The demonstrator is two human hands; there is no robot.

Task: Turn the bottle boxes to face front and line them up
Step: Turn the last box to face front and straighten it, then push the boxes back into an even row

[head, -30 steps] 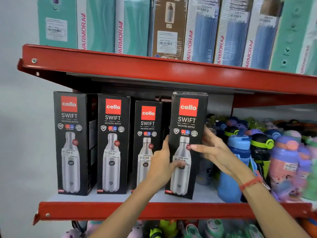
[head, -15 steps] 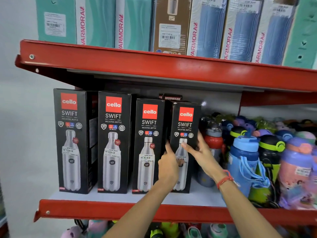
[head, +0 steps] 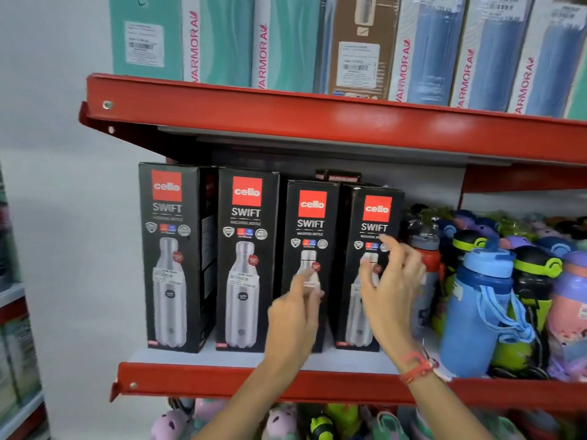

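Note:
Several black Cello Swift bottle boxes stand upright in a row on the middle shelf [head: 197, 355], fronts facing out: the leftmost box [head: 168, 217], the second box [head: 246, 223], the third box [head: 313, 217] and the fourth box [head: 376, 217]. My left hand [head: 295, 312] hovers in front of the third box with a finger extended, holding nothing. My right hand [head: 390, 287] is in front of the fourth box, fingers spread, off the box. A fifth dark box [head: 341, 176] peeks out behind the row.
Colourful water bottles, such as a blue one [head: 476, 306], crowd the shelf right of the boxes. Tall teal and blue boxes [head: 222, 39] stand on the red upper shelf [head: 286, 115]. More bottles sit below the red lower edge [head: 190, 381]. A grey wall is at left.
The fourth box, held up in both hands a second ago, now stands on the shelf in the row. Both hands have come off it and pulled back with fingers apart.

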